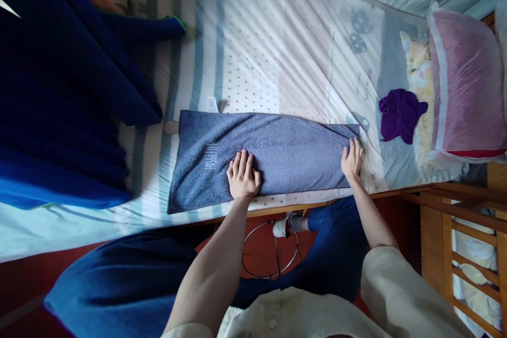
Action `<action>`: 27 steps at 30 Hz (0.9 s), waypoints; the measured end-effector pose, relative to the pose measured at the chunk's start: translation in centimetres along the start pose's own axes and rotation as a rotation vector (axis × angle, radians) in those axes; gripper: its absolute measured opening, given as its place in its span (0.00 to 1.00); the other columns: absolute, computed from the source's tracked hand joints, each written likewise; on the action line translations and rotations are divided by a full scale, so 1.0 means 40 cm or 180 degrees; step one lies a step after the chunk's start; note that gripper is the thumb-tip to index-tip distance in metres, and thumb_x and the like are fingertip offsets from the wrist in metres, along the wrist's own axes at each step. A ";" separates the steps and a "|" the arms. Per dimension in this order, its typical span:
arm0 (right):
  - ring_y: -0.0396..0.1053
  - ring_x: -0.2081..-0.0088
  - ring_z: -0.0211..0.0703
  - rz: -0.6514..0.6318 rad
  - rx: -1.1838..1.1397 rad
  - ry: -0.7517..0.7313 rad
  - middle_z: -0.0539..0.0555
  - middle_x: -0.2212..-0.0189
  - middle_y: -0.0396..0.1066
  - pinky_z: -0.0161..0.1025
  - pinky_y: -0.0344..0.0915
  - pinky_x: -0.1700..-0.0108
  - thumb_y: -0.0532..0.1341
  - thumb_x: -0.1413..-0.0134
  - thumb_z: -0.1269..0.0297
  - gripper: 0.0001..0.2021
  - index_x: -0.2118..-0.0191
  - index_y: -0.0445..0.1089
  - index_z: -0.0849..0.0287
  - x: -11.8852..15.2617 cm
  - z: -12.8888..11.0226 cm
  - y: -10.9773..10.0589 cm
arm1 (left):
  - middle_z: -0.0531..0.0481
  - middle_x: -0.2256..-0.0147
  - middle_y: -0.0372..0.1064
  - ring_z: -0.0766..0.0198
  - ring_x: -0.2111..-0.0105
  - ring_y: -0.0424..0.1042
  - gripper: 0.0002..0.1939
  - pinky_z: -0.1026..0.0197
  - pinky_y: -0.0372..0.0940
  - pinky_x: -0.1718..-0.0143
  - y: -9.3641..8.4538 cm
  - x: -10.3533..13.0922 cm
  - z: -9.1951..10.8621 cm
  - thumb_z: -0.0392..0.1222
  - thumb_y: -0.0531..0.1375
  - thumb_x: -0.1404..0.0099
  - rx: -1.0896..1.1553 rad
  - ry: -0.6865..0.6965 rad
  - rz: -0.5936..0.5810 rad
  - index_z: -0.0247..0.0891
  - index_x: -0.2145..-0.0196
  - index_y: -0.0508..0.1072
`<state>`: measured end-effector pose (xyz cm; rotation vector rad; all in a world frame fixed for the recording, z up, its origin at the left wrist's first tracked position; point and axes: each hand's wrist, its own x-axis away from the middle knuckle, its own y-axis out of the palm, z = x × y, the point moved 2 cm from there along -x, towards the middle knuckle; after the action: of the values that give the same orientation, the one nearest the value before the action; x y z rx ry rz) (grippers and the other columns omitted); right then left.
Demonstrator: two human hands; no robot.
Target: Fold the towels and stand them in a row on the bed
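A grey-blue towel (293,153) lies spread lengthwise along the near edge of the bed, with pale lettering near its left end and some soft creases. My left hand (243,175) rests flat on it, left of the middle, fingers spread and pointing away from me. At the towel's right end, my right hand (353,158) touches the edge near the far corner. Its fingers are extended and slightly bent, with no clear grip on the cloth. A white tag (213,104) sticks out beyond the towel's far edge.
Clear plastic covers the patterned bed (253,79). A crumpled purple cloth (402,115) lies at the right, beside a pink pillow (467,84) in plastic. Dark blue fabric (71,90) hangs on the left. Wooden rails (475,253) stand at lower right, and a metal-ringed stool (295,259) is below.
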<state>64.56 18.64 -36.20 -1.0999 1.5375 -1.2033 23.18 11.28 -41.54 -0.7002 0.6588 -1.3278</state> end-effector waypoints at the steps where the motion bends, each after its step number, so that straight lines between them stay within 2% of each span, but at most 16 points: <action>1: 0.59 0.34 0.56 -0.0071 0.0051 -0.0159 0.68 0.32 0.59 0.56 0.56 0.34 0.46 0.27 0.58 0.25 0.34 0.63 0.65 0.033 -0.019 0.015 | 0.40 0.30 0.55 0.48 0.28 0.50 0.31 0.40 0.42 0.28 0.000 0.000 0.000 0.42 0.52 0.34 -0.0004 0.0007 0.0002 0.37 0.33 0.66; 3: 0.54 0.30 0.54 -0.0303 0.0094 -0.0331 0.67 0.30 0.55 0.57 0.54 0.32 0.44 0.27 0.56 0.28 0.30 0.57 0.66 0.087 -0.038 0.046 | 0.40 0.30 0.54 0.47 0.28 0.50 0.31 0.40 0.42 0.28 0.000 0.000 -0.001 0.42 0.52 0.34 -0.0001 0.0015 -0.0013 0.37 0.33 0.66; 5: 0.49 0.28 0.52 -0.0481 0.0105 -0.0360 0.67 0.29 0.53 0.56 0.51 0.29 0.43 0.27 0.55 0.30 0.28 0.53 0.66 0.113 -0.026 0.068 | 0.40 0.30 0.54 0.48 0.28 0.49 0.32 0.40 0.41 0.28 0.000 0.000 -0.001 0.42 0.52 0.34 0.0004 0.0006 -0.0037 0.37 0.33 0.65; 8: 0.46 0.26 0.50 -0.0550 0.0070 -0.0303 0.67 0.28 0.51 0.56 0.49 0.28 0.40 0.27 0.55 0.31 0.28 0.51 0.67 0.104 0.032 0.073 | 0.41 0.30 0.54 0.48 0.28 0.49 0.32 0.40 0.42 0.28 -0.001 0.000 0.000 0.42 0.52 0.34 -0.0021 -0.0010 -0.0026 0.37 0.33 0.66; 11: 0.48 0.27 0.51 -0.0478 0.0048 -0.0216 0.68 0.29 0.54 0.57 0.50 0.28 0.39 0.27 0.56 0.31 0.28 0.54 0.68 0.077 0.080 0.059 | 0.40 0.30 0.55 0.48 0.29 0.51 0.31 0.41 0.43 0.28 0.001 0.000 0.002 0.42 0.53 0.34 -0.0025 -0.0009 -0.0004 0.36 0.34 0.67; 14: 0.48 0.27 0.56 -0.0262 0.0174 -0.0011 0.71 0.29 0.53 0.66 0.47 0.29 0.39 0.28 0.58 0.30 0.29 0.55 0.68 0.076 0.051 0.048 | 0.41 0.30 0.55 0.49 0.29 0.51 0.31 0.41 0.43 0.28 0.003 -0.002 0.003 0.42 0.53 0.35 0.0015 -0.0020 0.0011 0.36 0.34 0.67; 15: 0.47 0.27 0.58 -0.0163 0.0205 0.0062 0.72 0.29 0.52 0.69 0.46 0.30 0.40 0.28 0.59 0.30 0.29 0.54 0.68 0.087 0.017 0.048 | 0.41 0.30 0.55 0.49 0.29 0.51 0.31 0.41 0.43 0.28 0.004 -0.002 0.003 0.42 0.53 0.35 0.0017 -0.0021 0.0022 0.37 0.34 0.67; 17: 0.43 0.26 0.62 -0.0006 0.0144 0.0095 0.73 0.28 0.49 0.73 0.43 0.31 0.41 0.28 0.59 0.30 0.28 0.52 0.69 0.126 -0.092 0.055 | 0.41 0.30 0.55 0.49 0.29 0.51 0.31 0.41 0.43 0.28 0.004 -0.004 0.003 0.42 0.53 0.34 -0.0010 0.0010 0.0032 0.36 0.35 0.68; 21: 0.39 0.25 0.59 -0.0113 -0.0476 -0.0447 0.68 0.27 0.47 0.71 0.43 0.29 0.44 0.28 0.58 0.30 0.26 0.49 0.64 0.249 -0.407 0.102 | 0.40 0.30 0.55 0.49 0.29 0.52 0.30 0.42 0.44 0.28 0.005 -0.006 0.003 0.41 0.52 0.33 -0.0088 0.0070 0.0019 0.35 0.35 0.67; 23: 0.38 0.24 0.56 -0.0252 -0.0804 -0.0616 0.67 0.27 0.47 0.69 0.41 0.28 0.45 0.28 0.58 0.30 0.26 0.49 0.63 0.302 -0.541 0.130 | 0.39 0.30 0.54 0.49 0.28 0.51 0.30 0.41 0.43 0.28 0.008 -0.005 0.001 0.40 0.52 0.33 -0.0074 0.0069 0.0005 0.35 0.34 0.67; 25: 0.38 0.24 0.56 -0.0383 -0.1070 -0.0628 0.66 0.27 0.48 0.69 0.39 0.28 0.46 0.28 0.59 0.30 0.26 0.50 0.62 0.335 -0.622 0.153 | 0.39 0.30 0.53 0.49 0.28 0.49 0.31 0.40 0.42 0.28 0.012 -0.003 -0.003 0.40 0.53 0.33 -0.0018 0.0070 -0.0033 0.35 0.33 0.65; 27: 0.38 0.24 0.57 -0.0503 -0.1233 -0.0550 0.65 0.27 0.47 0.70 0.38 0.28 0.47 0.29 0.59 0.30 0.26 0.51 0.62 0.349 -0.650 0.168 | 0.39 0.29 0.52 0.48 0.27 0.47 0.32 0.39 0.41 0.27 0.018 -0.001 -0.008 0.40 0.53 0.33 0.0056 0.0078 -0.0068 0.35 0.33 0.64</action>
<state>35.40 11.62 -40.37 -1.5613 1.6100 -0.9014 23.38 11.36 -42.29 -0.6793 0.6603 -1.3620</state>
